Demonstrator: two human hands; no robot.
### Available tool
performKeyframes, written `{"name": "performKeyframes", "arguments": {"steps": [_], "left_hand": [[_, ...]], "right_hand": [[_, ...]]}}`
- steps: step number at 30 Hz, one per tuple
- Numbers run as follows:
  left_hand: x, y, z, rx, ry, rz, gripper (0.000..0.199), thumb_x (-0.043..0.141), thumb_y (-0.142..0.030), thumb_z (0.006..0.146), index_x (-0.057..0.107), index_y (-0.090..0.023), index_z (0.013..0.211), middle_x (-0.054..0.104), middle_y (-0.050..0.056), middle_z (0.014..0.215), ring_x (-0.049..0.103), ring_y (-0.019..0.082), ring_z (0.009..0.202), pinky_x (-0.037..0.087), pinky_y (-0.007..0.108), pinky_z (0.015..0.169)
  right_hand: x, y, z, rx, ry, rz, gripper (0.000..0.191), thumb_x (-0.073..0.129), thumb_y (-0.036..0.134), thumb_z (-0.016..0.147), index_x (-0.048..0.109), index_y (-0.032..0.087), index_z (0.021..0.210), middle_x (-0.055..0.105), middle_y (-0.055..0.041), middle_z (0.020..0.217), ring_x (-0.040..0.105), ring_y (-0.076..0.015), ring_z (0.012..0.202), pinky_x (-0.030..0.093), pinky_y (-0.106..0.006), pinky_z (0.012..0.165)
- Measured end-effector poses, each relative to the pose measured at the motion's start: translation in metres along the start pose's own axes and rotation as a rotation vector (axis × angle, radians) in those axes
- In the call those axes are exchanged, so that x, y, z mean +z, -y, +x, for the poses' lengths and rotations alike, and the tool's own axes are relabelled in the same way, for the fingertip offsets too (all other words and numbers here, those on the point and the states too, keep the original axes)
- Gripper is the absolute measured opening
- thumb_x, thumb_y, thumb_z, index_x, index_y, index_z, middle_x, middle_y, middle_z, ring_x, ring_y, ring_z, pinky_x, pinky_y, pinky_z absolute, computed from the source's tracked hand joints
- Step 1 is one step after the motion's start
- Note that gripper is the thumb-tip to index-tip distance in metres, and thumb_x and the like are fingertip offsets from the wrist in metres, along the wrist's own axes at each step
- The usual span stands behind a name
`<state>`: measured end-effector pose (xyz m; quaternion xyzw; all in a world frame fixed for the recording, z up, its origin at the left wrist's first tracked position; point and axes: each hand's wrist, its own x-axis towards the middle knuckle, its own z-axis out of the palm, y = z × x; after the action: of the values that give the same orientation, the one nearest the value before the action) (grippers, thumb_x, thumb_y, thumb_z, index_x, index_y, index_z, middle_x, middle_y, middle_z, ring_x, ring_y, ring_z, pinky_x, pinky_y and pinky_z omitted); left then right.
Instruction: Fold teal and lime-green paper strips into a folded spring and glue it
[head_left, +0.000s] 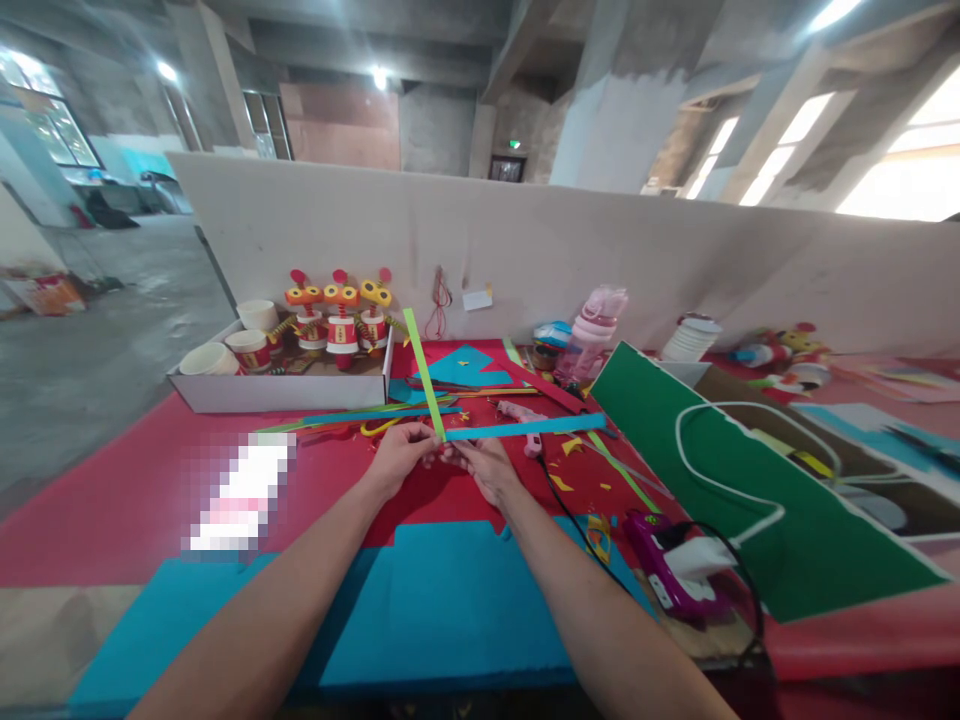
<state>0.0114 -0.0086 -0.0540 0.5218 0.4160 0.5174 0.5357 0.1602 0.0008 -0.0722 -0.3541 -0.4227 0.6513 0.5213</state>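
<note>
Seeing a red tabletop [330,490], grey concrete hall [439,130]; mid-frame, left hand [401,458] + right hand [489,468] pinch lime-green paper strip [424,376] and flat blue paper strip [525,428] where they meet.

The left hand [401,455] and the right hand [489,468] are hiding whether the near ends of the green strip [424,370] and the blue strip [525,427] are touching. Toward the red table's [112,510] left edge, a pixelated patch [244,490] is masking something. Along the near edge, both forearms [277,605], being cut off by the lower border, are covering parts of the blue board [442,580]. Near the far left corner, the cup figures [342,325] are bearing print too small for reading.
</note>
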Motion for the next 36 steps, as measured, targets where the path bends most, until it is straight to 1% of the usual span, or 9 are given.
{"name": "performKeyframes", "arguments": {"steps": [5,9,15,20,24,28,30,33,36], "left_hand": [[-0.002,0.005,0.002,0.002,-0.008,0.044,0.025,0.075,-0.035,0.061,0.065,-0.012,0.067,0.061,0.003,0.056,0.051,0.01,0.046,0.039,0.022,0.046],[-0.004,0.01,0.004,0.003,-0.004,0.062,0.025,0.074,-0.035,0.061,0.065,-0.012,0.067,0.06,0.002,0.054,0.051,0.01,0.045,0.039,0.022,0.044],[-0.003,0.011,0.002,-0.02,0.025,0.056,0.024,0.073,-0.033,0.063,0.067,-0.012,0.073,0.063,0.004,0.061,0.052,0.01,0.049,0.042,0.022,0.047],[0.003,0.006,-0.002,0.006,0.058,0.05,0.029,0.074,-0.033,0.064,0.067,-0.013,0.084,0.066,0.006,0.074,0.058,0.013,0.062,0.047,0.024,0.055],[0.001,0.005,0.0,0.011,-0.008,0.029,0.026,0.071,-0.037,0.066,0.066,-0.014,0.077,0.063,0.002,0.065,0.055,0.012,0.058,0.044,0.023,0.053],[-0.002,0.007,0.002,0.021,-0.078,0.043,0.022,0.071,-0.036,0.065,0.065,-0.015,0.07,0.059,0.0,0.057,0.052,0.01,0.052,0.043,0.023,0.053],[-0.002,0.007,0.001,0.016,-0.074,0.069,0.021,0.07,-0.035,0.066,0.065,-0.015,0.069,0.06,0.0,0.058,0.052,0.011,0.052,0.044,0.023,0.054],[-0.001,0.007,0.0,0.014,-0.036,0.078,0.021,0.07,-0.035,0.066,0.064,-0.015,0.069,0.061,0.001,0.058,0.053,0.011,0.051,0.044,0.023,0.053],[0.0,0.007,0.0,0.023,-0.023,-0.003,0.023,0.072,-0.035,0.065,0.063,-0.014,0.068,0.06,0.001,0.056,0.052,0.01,0.05,0.042,0.023,0.05]], "right_hand": [[0.001,0.001,-0.001,-0.015,0.036,-0.029,0.033,0.078,0.04,0.057,0.068,0.016,0.078,0.064,0.0008,0.061,0.059,-0.0106,0.057,0.053,-0.027,0.065],[0.001,0.001,-0.001,-0.032,0.002,-0.071,0.033,0.079,0.038,0.055,0.067,0.016,0.075,0.064,0.0013,0.06,0.059,-0.0105,0.055,0.053,-0.027,0.064],[0.0,0.002,0.0,-0.093,-0.061,-0.207,0.032,0.076,0.042,0.058,0.067,0.015,0.074,0.065,-0.0009,0.058,0.06,-0.0127,0.053,0.052,-0.027,0.059],[0.001,0.004,0.001,-0.127,-0.132,-0.179,0.034,0.075,0.044,0.058,0.065,0.015,0.075,0.066,-0.0014,0.06,0.062,-0.0143,0.056,0.053,-0.028,0.061],[0.002,0.001,0.001,-0.13,-0.076,-0.175,0.034,0.075,0.044,0.058,0.063,0.016,0.073,0.066,-0.0006,0.059,0.062,-0.0138,0.055,0.054,-0.028,0.062],[0.002,-0.001,0.001,-0.102,-0.03,-0.161,0.035,0.077,0.043,0.057,0.063,0.016,0.076,0.065,0.0003,0.058,0.061,-0.0124,0.054,0.054,-0.028,0.062],[0.002,0.0,0.001,-0.084,-0.024,-0.151,0.036,0.077,0.043,0.057,0.065,0.015,0.078,0.066,-0.0003,0.06,0.061,-0.0124,0.054,0.054,-0.029,0.063],[0.001,0.002,0.0,-0.092,-0.029,-0.179,0.034,0.075,0.044,0.059,0.066,0.014,0.073,0.066,-0.0009,0.058,0.061,-0.0125,0.052,0.054,-0.028,0.061],[0.002,0.003,-0.001,-0.117,-0.064,-0.231,0.033,0.074,0.046,0.059,0.066,0.015,0.067,0.065,-0.0009,0.054,0.06,-0.0131,0.05,0.052,-0.026,0.057]]}}
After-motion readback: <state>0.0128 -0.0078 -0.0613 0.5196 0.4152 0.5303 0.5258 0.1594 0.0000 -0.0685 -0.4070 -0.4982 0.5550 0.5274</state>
